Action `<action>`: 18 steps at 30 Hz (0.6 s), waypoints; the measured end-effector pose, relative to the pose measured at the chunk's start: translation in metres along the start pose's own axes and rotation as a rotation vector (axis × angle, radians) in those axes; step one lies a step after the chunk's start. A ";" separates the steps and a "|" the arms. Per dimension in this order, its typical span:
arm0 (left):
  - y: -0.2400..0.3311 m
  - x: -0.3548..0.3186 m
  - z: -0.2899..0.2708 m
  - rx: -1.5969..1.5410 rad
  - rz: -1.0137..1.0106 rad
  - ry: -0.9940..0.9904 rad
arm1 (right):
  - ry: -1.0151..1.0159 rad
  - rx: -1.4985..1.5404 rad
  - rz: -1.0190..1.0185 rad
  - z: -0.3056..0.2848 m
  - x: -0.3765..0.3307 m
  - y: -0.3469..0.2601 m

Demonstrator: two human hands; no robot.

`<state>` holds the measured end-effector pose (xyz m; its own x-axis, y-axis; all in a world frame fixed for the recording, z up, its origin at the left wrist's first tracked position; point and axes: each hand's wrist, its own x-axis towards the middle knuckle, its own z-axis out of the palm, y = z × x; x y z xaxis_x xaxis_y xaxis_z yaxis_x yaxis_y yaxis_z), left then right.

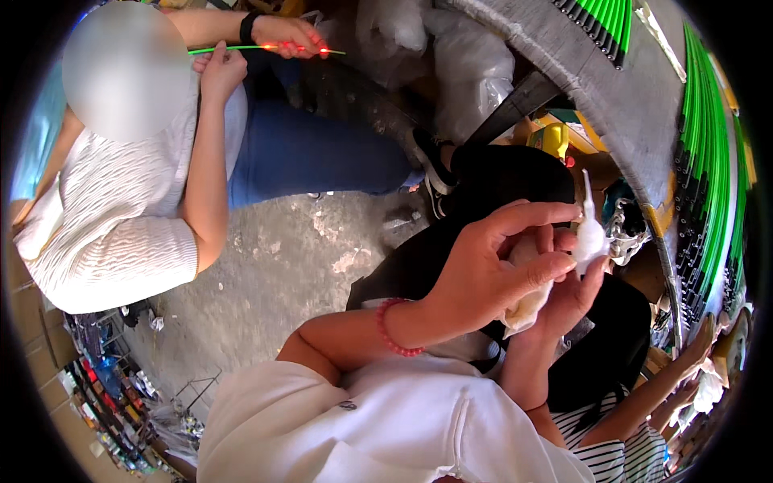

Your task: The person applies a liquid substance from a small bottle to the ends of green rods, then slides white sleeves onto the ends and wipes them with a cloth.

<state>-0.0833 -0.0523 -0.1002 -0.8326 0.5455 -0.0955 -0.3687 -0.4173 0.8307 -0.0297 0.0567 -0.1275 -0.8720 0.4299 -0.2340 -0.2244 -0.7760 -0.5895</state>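
White sleeves (386,419) pushed up above bare forearms; pink bead bracelet (392,330) on left wrist, just below left hand (491,274).

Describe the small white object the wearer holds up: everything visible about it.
The white object looks like a soft, fluffy tuft with a rounded body and a thin pointed stem rising upright from its top. It sits raised in front of dark fabric, pinched between the right hand below and the fingers of the left hand. A cream-coloured wad lies just beneath it.
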 end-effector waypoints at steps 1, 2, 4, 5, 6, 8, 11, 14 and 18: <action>-0.002 0.002 -0.001 0.055 0.045 -0.014 | -0.018 0.019 0.009 0.001 -0.001 0.001; -0.004 0.003 -0.002 0.112 0.094 -0.023 | -0.086 0.054 0.027 -0.003 -0.001 0.002; -0.007 0.003 -0.002 0.213 0.186 -0.027 | -0.166 0.088 0.049 -0.011 -0.003 0.003; -0.009 0.003 -0.002 0.242 0.216 -0.028 | -0.175 0.091 0.054 -0.013 -0.004 0.003; -0.011 0.004 -0.002 0.271 0.247 -0.029 | -0.185 0.094 0.059 -0.014 -0.006 0.002; -0.012 0.004 0.001 0.318 0.289 -0.023 | -0.199 0.022 0.080 -0.010 -0.011 0.000; -0.007 0.002 0.006 0.372 0.319 -0.017 | -0.174 -0.093 0.107 -0.010 -0.017 -0.002; -0.003 0.000 0.011 0.462 0.366 -0.049 | -0.024 -0.219 0.022 -0.005 -0.024 -0.004; -0.002 -0.005 0.020 0.453 0.326 -0.087 | -0.061 -0.257 -0.074 -0.013 -0.026 -0.012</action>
<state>-0.0697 -0.0398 -0.0906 -0.8296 0.5066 0.2346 0.1316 -0.2310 0.9640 0.0011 0.0605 -0.1244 -0.8838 0.4464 -0.1400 -0.1778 -0.5974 -0.7820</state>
